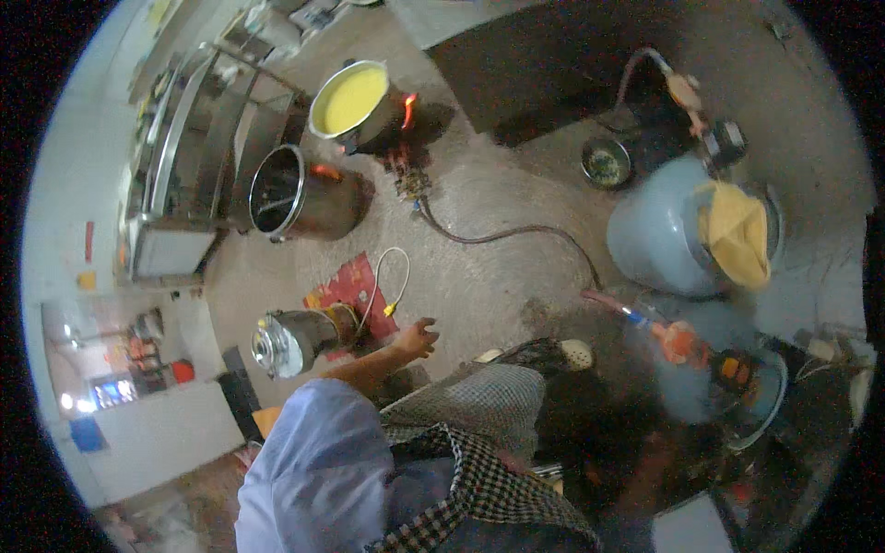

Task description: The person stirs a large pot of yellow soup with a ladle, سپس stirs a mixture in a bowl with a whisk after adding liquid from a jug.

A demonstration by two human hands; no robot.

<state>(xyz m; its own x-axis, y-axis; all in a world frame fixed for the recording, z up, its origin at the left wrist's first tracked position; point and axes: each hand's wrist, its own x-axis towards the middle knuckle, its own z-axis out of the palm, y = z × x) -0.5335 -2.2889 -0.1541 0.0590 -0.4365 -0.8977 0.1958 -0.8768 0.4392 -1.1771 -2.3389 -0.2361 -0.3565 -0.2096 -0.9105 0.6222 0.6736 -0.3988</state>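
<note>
My left hand [417,339] reaches out over the floor with its fingers apart and nothing in them. Closest to it is a red sheet [352,283] on the floor. A steel appliance with a lid [287,344] stands at that sheet, and its pale cord ends in a yellow plug [390,310] just beyond my fingers. My right hand is out of view. Farther off, a large pot [382,114] holds yellow liquid [349,100], with a flame [408,110] at its side. Beside it stands a deep steel pot [321,200], its inside dark.
A hose [484,240] crosses the floor from a burner [413,185] to an orange regulator [681,342] near a gas cylinder. A yellow cloth [736,231] lies over another blue-grey cylinder [657,228]. A small metal bowl [606,164] sits nearby. Metal shelving [180,145] lines the left.
</note>
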